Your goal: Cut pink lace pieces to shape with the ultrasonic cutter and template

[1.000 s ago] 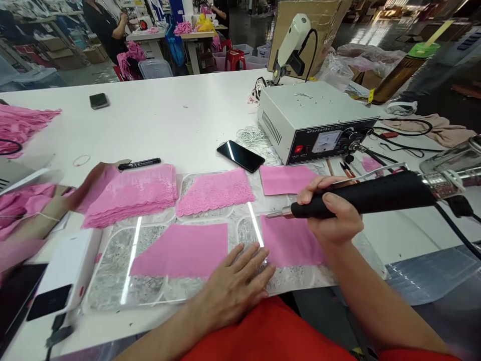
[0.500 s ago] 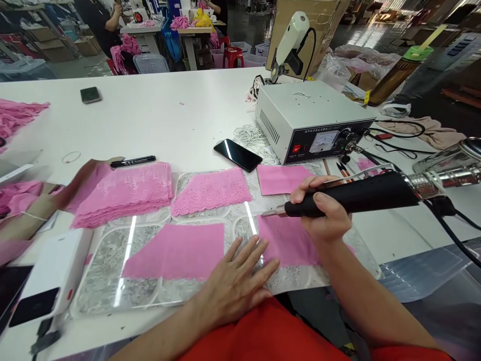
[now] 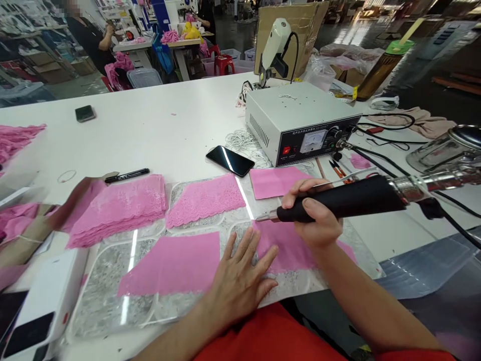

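My right hand (image 3: 314, 218) grips a black hand-held welding tool (image 3: 345, 204), its metal tip pointing left just above a plain pink fabric piece (image 3: 287, 245). My left hand (image 3: 240, 278) lies flat, fingers spread, on the clear plastic template (image 3: 112, 281) at that piece's left edge. A second plain pink piece (image 3: 176, 263) lies to the left on the template. A pink lace piece (image 3: 205, 199) and a stack of pink lace (image 3: 120, 208) sit behind them. Another plain pink piece (image 3: 276, 181) lies near the machine.
A white control box (image 3: 300, 120) with a meter stands behind the tool, with cables running right. A black phone (image 3: 230, 160), a black marker (image 3: 127, 175), a white box (image 3: 41, 296) at the left and a second phone (image 3: 84, 113) lie on the white table (image 3: 158, 125). A person works at far tables.
The view has shifted slightly. My left hand has slid a little forward along the fabric's edge, and the tool in my right hand has edged left and down.
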The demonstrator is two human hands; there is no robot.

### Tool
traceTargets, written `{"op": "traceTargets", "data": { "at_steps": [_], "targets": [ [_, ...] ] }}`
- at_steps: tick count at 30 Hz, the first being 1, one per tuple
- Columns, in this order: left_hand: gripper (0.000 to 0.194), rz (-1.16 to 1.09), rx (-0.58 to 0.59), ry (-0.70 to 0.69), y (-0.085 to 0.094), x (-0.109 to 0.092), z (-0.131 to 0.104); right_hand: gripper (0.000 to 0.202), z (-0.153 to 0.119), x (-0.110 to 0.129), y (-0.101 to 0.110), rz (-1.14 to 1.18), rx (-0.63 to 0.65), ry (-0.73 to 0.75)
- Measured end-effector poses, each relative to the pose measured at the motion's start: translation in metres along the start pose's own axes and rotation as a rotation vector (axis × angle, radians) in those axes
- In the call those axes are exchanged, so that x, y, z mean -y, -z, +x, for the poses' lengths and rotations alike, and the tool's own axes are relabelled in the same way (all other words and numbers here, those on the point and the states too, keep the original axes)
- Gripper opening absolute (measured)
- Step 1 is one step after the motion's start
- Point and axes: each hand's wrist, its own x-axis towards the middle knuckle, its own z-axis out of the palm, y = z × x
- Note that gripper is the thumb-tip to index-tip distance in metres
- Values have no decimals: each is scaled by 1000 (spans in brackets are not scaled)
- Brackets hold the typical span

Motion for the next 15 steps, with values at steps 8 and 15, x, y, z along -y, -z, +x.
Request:
{"op": "traceTargets", "data": {
  "at_steps": [8,15],
  "targets": [
    [53,11,-23,13,-1,-1,0,11,-3,-4,-3,17,18,-30],
    [54,27,-17,14,1,-2,1,10,-2,-5,-3,5,31,-18]
  ]
}}
